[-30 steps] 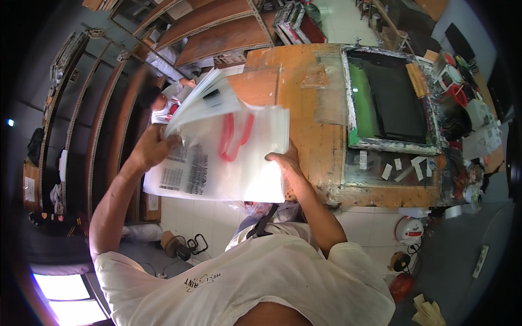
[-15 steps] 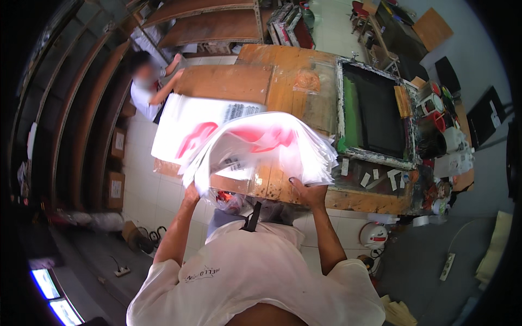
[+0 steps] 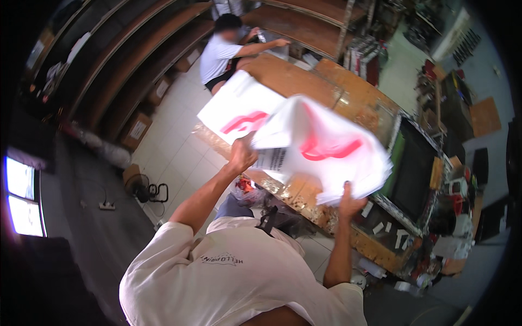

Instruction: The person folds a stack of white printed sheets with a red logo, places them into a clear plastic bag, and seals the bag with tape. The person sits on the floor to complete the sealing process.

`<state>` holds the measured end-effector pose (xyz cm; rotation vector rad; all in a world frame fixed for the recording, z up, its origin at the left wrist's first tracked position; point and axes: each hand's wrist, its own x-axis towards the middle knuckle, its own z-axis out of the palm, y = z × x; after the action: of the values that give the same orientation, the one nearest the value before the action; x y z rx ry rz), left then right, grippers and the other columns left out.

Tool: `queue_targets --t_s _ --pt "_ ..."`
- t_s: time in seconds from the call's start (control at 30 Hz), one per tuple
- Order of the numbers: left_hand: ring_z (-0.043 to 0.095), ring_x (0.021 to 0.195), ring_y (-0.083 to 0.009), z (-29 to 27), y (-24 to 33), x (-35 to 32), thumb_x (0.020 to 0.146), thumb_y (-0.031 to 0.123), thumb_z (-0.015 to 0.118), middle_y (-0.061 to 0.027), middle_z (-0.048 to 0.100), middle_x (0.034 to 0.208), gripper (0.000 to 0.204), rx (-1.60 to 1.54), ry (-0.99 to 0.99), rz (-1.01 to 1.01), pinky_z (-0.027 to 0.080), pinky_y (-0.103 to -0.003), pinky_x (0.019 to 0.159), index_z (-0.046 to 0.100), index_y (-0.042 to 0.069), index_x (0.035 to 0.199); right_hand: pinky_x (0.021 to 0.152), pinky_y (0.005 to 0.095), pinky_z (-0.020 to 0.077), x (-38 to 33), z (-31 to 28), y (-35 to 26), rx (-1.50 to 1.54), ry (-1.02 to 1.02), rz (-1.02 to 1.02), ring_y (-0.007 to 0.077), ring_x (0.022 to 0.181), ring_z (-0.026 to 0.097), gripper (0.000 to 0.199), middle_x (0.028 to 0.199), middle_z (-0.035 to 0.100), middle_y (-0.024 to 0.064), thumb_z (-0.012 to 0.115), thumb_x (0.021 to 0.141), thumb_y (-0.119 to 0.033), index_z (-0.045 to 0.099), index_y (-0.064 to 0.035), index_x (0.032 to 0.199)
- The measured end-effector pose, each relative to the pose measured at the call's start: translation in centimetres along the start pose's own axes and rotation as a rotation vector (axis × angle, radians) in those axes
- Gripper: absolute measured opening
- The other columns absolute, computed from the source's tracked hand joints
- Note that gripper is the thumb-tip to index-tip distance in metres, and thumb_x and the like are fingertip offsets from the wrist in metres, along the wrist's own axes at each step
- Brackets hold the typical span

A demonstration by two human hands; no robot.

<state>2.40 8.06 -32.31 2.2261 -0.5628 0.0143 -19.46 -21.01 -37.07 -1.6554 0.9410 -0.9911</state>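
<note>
Left hand (image 3: pixel 242 155) pinched the bag stack (image 3: pixel 326 146) at its edge, right hand (image 3: pixel 348 202) cupped under it above the workbench (image 3: pixel 304 87); loosely fanned sheets could slip out, gripped only at the edges.

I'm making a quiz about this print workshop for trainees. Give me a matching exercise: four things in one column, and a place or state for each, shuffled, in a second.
Things:
1. thick stack of white plastic bags with red print
2. single flat white bag with red print
3. framed dark printing screen
4. small black floor fan

Places or states:
A. standing on the tiled floor
B. held up by both hands
C. set in the worn wooden worktable, at the right
D. lying on the table's near-left end

Pairs: 1-B, 2-D, 3-C, 4-A
</note>
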Motion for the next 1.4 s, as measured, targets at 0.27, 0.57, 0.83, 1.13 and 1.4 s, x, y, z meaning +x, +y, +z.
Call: queue_targets --t_s 0.27,0.57,0.83,1.13,1.4 --pt "0.067 0.080 -0.0396 -6.6 -0.3 12.2 0.070 0.014 0.062 -0.0247 0.067 0.084 0.031 0.265 -0.453 0.337 0.055 -0.043 0.080 0.070 0.003 0.098 0.070 0.0419 0.0526 6.2 0.3 -7.8 -0.132 -0.403 0.602 0.0298 0.082 0.064 0.055 0.094 0.064 0.0188 0.077 0.063 -0.017 0.058 0.0091 0.107" --pt "0.064 0.101 -0.0362 -10.0 -10.1 23.4 0.074 0.037 0.066 -0.0294 0.065 0.106 0.054 0.454 -0.562 0.125 0.049 -0.039 0.089 0.066 -0.009 0.103 0.080 0.0426 0.0537 3.3 14.4 -3.2 0.057 -0.484 0.935 0.0268 0.084 0.063 0.025 0.090 0.067 0.0087 0.071 0.077 -0.027 0.069 -0.0067 0.092" --pt "0.063 0.106 -0.0387 -13.2 -13.9 25.2 0.077 0.029 0.069 -0.0312 0.063 0.112 0.055 0.260 -0.546 0.157 0.049 -0.039 0.093 0.061 -0.008 0.116 0.071 0.0430 0.0568 1.0 19.6 -4.3 -0.026 -0.411 0.845 0.0266 0.076 0.065 0.030 0.088 0.066 0.0117 0.073 0.073 -0.021 0.066 -0.0009 0.094" --pt "0.067 0.099 -0.0336 -7.6 -15.8 21.1 0.084 0.010 0.054 -0.0244 0.067 0.107 0.038 0.550 -0.572 0.018 0.054 -0.042 0.087 0.060 0.000 0.120 0.063 0.0404 0.0558 -0.5 21.4 0.9 -0.079 -0.234 0.741 0.0291 0.067 0.064 0.030 0.081 0.064 0.0135 0.074 0.066 -0.015 0.064 0.0043 0.086" --pt "0.071 0.087 -0.0266 -3.7 -14.6 17.9 0.083 0.006 0.055 -0.0176 0.070 0.098 0.054 0.799 -0.449 0.134 0.056 -0.035 0.076 0.039 -0.009 0.133 0.059 0.0394 0.0548 -0.8 20.6 3.9 0.014 -0.190 0.821 0.0254 0.061 0.063 0.018 0.074 0.064 0.0110 0.071 0.068 -0.013 0.064 0.0007 0.077"
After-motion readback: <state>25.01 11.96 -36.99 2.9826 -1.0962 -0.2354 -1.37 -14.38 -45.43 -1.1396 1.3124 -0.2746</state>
